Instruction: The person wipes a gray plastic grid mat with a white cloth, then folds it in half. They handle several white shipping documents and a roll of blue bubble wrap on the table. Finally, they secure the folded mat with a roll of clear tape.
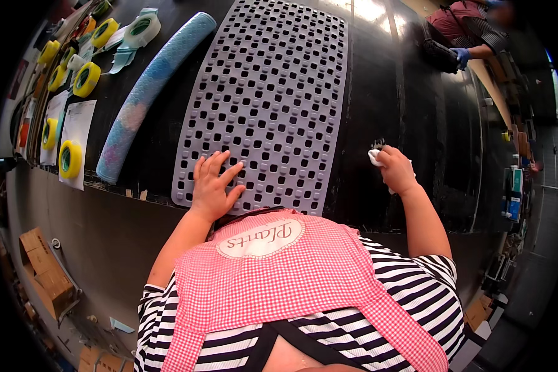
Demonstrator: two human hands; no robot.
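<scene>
You are in what looks like a workshop or packing room. Your long, black-topped worktable [375, 93] suggests it, with thick yellow rolls of tape [70, 159] clustered toward its left end and brown cardboard boxes [46, 273] lower down at your left. You wear a pink-and-white checked cloth apron [273, 285], and a co-worker in blue gloves [462, 57] is at the far right.

Single upside-down word in reddish-brown lettering, on white oval patch [261, 239] of pink checked apron [273, 276].

Yellow tape rolls [75, 160] lie left of 1 rolled bluish mat [144, 101].
</scene>
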